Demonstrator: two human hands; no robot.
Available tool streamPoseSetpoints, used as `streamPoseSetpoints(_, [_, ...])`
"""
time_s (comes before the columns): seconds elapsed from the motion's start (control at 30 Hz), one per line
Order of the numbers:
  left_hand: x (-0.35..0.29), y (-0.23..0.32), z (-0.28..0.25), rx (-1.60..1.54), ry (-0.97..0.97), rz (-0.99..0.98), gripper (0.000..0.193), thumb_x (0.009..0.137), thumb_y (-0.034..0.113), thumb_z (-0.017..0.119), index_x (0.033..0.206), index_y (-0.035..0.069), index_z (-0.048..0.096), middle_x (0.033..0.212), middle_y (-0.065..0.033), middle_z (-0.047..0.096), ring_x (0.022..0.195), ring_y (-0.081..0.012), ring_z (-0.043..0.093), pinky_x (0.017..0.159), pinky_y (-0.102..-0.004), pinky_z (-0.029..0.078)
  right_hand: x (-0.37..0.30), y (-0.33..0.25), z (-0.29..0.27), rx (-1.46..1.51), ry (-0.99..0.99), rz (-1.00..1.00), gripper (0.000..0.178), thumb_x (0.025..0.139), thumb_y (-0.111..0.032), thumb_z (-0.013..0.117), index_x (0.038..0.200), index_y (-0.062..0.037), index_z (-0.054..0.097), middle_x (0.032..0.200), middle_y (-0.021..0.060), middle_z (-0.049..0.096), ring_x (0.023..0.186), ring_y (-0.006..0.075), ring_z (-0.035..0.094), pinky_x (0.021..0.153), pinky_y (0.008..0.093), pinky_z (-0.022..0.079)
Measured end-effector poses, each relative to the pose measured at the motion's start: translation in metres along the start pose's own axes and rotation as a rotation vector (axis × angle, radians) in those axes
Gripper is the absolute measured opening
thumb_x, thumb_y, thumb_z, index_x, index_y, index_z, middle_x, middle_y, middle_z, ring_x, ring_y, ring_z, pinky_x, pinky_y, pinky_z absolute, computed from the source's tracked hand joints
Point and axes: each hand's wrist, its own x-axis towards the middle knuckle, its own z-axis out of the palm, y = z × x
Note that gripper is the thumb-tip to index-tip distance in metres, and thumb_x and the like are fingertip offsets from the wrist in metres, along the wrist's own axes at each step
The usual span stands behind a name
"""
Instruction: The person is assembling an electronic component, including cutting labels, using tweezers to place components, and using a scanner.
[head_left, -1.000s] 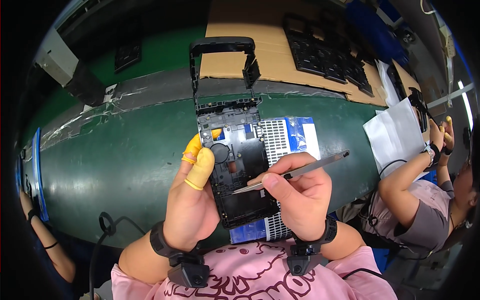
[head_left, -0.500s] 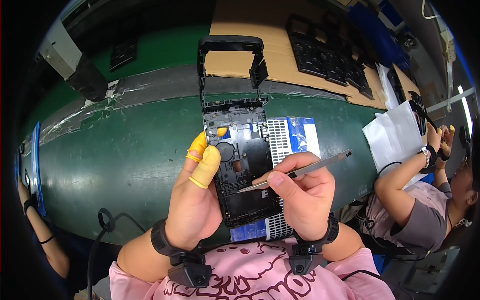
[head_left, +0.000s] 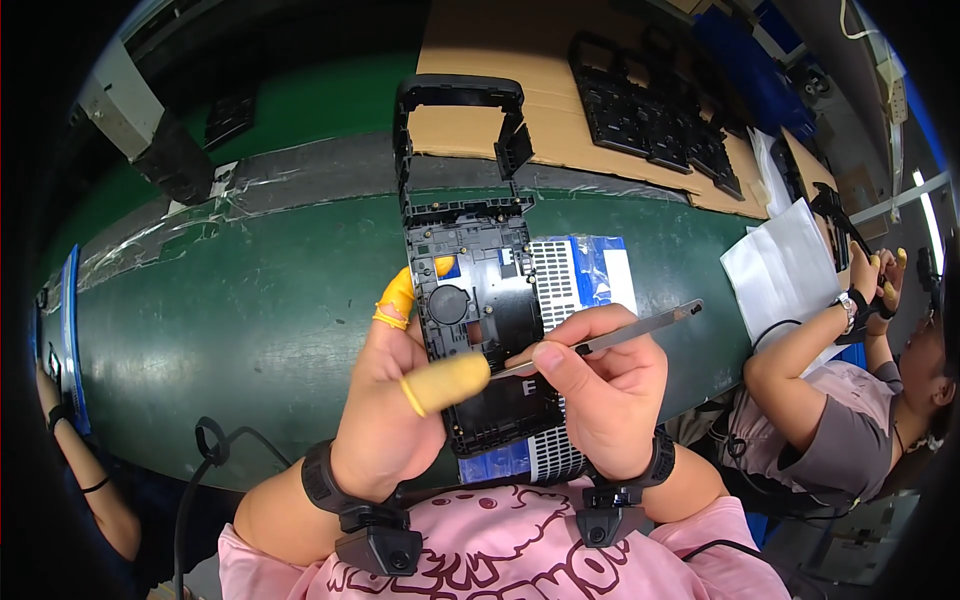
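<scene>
My left hand (head_left: 395,415) grips the left edge of a long black plastic frame with an open rectangular loop at its top (head_left: 505,310), the forefinger in its yellow rubber cot (head_left: 397,297) reaching behind. The frame is above a white sheet with rows of dark rectangles (head_left: 553,270) on the green tabletop (head_left: 220,340). To its right, my right hand (head_left: 615,390) pinches slim silver metal tweezers (head_left: 645,326) between thumb and fingers. Half a second ago my left thumb stood upright by the frame's edge; now its pale yellow rubber cot (head_left: 450,383) lies across the front, at the tweezers' tip, which I can't see clearly.
</scene>
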Motion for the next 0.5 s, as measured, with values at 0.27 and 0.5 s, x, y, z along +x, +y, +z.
streamPoseSetpoints(0.27, [-0.002,0.001,-0.007,0.148,0.018,0.105,0.084,0.057,-0.016,0.047,0.134,0.009,0.024,0.117,-0.0054,0.041,0.102,-0.0170,0.044,0.089,-0.0306,0.039,0.020,-0.014,-0.043,-0.011,0.210,-0.088,0.008,0.080,0.000,0.057,0.087,0.0005,0.053,0.074,0.0092,0.062,0.050,0.0030,0.040,0.045,0.0155,0.030])
streamPoseSetpoints(0.5, [0.002,0.011,0.004,0.109,0.000,0.142,0.077,0.062,-0.002,0.057,0.132,0.010,0.026,0.119,-0.0093,0.043,0.106,-0.0215,0.046,0.092,-0.0365,0.040,0.042,0.010,-0.079,-0.176,0.183,0.099,0.008,0.079,-0.001,0.058,0.087,-0.0023,0.055,0.071,0.0065,0.062,0.055,0.0035,0.051,0.048,0.0147,0.034])
